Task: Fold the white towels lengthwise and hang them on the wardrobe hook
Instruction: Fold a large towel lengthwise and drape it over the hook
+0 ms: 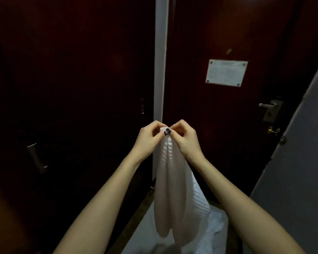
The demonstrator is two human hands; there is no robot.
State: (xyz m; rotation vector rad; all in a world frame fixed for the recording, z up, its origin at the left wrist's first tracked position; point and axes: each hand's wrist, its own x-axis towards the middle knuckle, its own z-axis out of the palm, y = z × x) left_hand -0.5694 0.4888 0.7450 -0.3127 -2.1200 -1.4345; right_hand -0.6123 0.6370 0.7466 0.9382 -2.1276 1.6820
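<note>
Dark red-brown wooden doors (72, 70) fill the background, split by a pale vertical strip (161, 61). In front of that strip's lower part hangs a long white ribbed towel (171, 189), doubled lengthwise into a narrow drape. Lower, just right of the strip's line, lies a crumpled heap of white cloth (216, 226). Across the strip the left hand (148, 138) and right hand (186, 139) meet, both pinching the towel's top edge. Folding looks done for this towel. No hook shows, so hanging seems left.
</note>
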